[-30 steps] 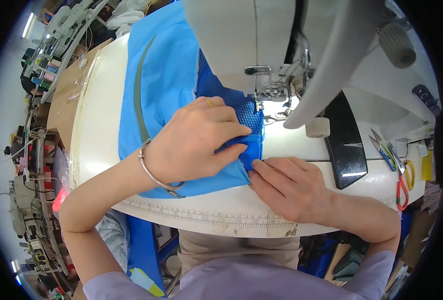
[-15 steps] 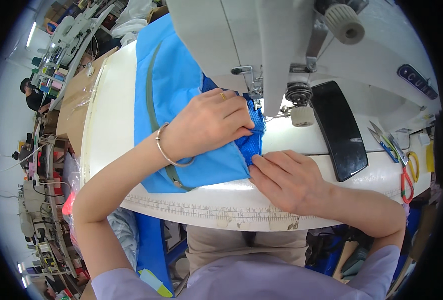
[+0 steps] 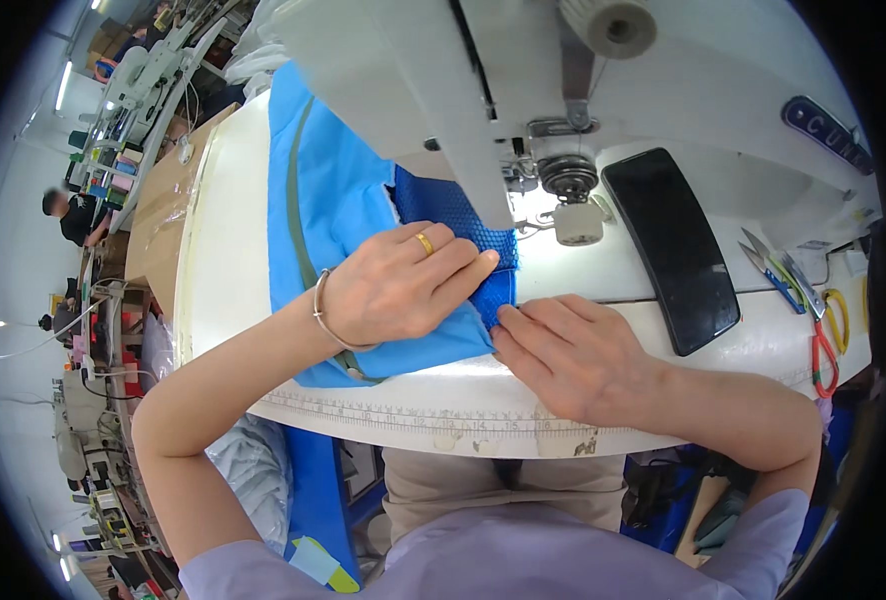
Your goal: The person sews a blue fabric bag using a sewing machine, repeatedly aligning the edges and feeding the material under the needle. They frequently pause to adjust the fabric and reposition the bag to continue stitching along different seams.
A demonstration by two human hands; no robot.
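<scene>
A light-blue fabric piece point(image 3: 338, 170) with an olive strip and a dark-blue mesh panel point(image 3: 438, 195) lies under the white sewing machine point(image 3: 383, 80). The mesh's right edge is beside the needle area point(image 3: 523, 185). My left hand point(image 3: 398, 283), with a bracelet and ring, rests on the fabric below the machine head, fingers curled in a pinch on the mesh. My right hand point(image 3: 573, 365) grips the lower corner of the blue fabric with bent fingertips, to the right of my left hand.
A black glossy slab point(image 3: 671, 250) and two scissors point(image 3: 825, 350) lie right of the machine. A printed ruler point(image 3: 433, 425) follows the front table edge point(image 3: 303, 410). Cardboard point(image 3: 158, 210) is at the left. A person point(image 3: 73, 215) sits among other machines at far left.
Since half a second ago my left hand has drawn slightly back from the needle area, showing more mesh. My right hand stays at the corner. The camera view has shifted.
</scene>
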